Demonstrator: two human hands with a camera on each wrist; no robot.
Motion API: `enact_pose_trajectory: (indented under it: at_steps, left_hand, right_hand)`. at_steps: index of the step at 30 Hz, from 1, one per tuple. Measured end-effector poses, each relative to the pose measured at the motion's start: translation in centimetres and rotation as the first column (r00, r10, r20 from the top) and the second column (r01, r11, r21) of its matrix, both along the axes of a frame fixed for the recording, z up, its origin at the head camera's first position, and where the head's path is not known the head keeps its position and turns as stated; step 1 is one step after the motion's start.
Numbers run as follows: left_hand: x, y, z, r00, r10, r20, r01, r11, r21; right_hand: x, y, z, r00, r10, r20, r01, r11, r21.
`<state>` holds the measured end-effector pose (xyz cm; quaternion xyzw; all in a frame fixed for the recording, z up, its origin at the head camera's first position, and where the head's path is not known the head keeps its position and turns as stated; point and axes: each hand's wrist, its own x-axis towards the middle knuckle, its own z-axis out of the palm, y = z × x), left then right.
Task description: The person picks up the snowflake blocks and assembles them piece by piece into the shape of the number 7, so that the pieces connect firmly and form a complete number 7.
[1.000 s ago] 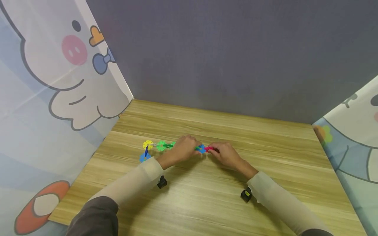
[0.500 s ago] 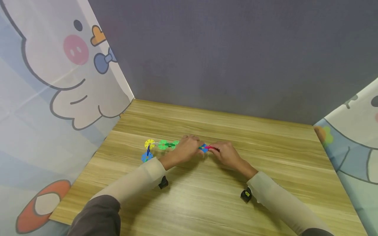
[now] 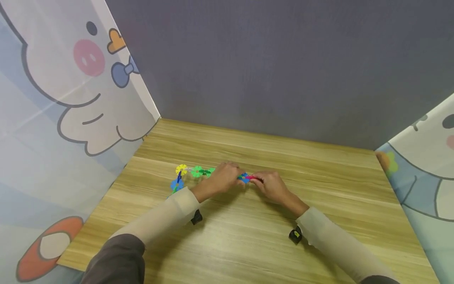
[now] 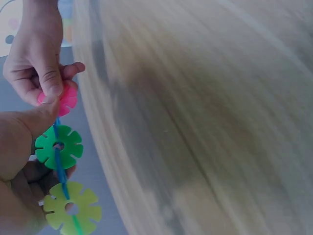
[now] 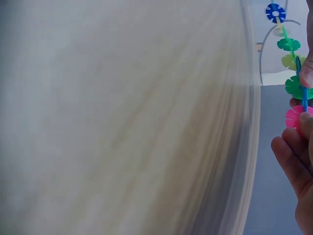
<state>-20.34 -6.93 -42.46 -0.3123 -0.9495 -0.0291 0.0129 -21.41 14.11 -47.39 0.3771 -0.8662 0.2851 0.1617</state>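
Hands meeting over the light wooden table [image 3: 248, 236]: left hand [image 3: 221, 178] grips the multicoloured plastic snowflake-disc chain [image 3: 196, 172] steady, while right hand [image 3: 271, 185] pinches its pink end disc [image 4: 66, 98].

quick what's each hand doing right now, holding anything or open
Left hand: fingers curled round the chain of snowflake discs, holding it.
Right hand: pinching the pink disc at the chain's end.
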Motion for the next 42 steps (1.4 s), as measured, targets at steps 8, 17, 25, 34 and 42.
enact_pose_trajectory:
  at_steps: [8,17,25,34,42]
  left_hand:
    - [-0.2,-1.9,1.7,0.998,0.065,-0.026,-0.060,0.988,0.141]
    - [-0.6,-5.4,2.5,0.967,0.230,-0.106,-0.202,0.953,0.226]
    - [-1.2,-7.4,1.6,0.941,0.337,-0.018,-0.325,0.919,0.224]
    - [-2.5,-7.8,1.4,0.915,0.358,0.186,-0.396,0.883,0.253]
    - [-4.4,-8.4,0.7,0.925,0.246,0.291,-0.324,0.910,0.259]
  right_hand:
    - [0.6,1.7,0.8,0.995,-0.081,0.056,0.082,0.996,-0.024]
    - [1.2,3.7,1.3,0.978,-0.205,0.039,0.206,0.979,-0.008]
    - [2.2,5.6,1.8,0.951,-0.299,0.078,0.303,0.952,-0.041]
    - [3.3,6.8,1.6,0.949,-0.314,0.036,0.316,0.946,-0.075]
    - [4.8,7.2,1.4,0.959,-0.276,0.061,0.278,0.960,-0.031]
